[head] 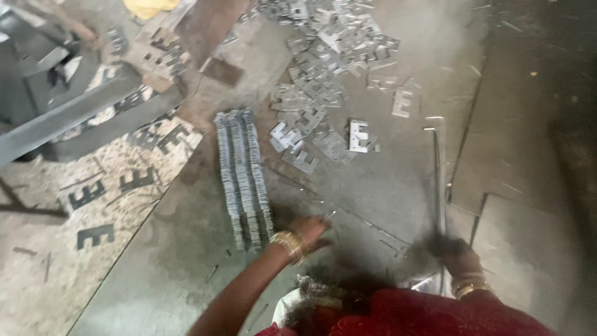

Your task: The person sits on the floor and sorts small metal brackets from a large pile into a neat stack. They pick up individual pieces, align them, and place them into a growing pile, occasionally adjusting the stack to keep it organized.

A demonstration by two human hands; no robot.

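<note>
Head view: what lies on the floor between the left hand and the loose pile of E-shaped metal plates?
In the head view, a long packed row of grey E-shaped metal plates runs from the left hand toward the loose pile.

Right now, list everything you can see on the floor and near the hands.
Row of stacked plates: one row, grey, centre, by the left hand.
Loose E-shaped plates: many, grey, heaped top centre.
Dark E-shaped pieces: several, on the speckled floor, left.
Metal frame: one, dark grey, upper left.
Thin rod: one, grey, above the right hand.
Left hand: gold bangles, at the row's near end.
Right hand: blurred, grip unclear.
</note>
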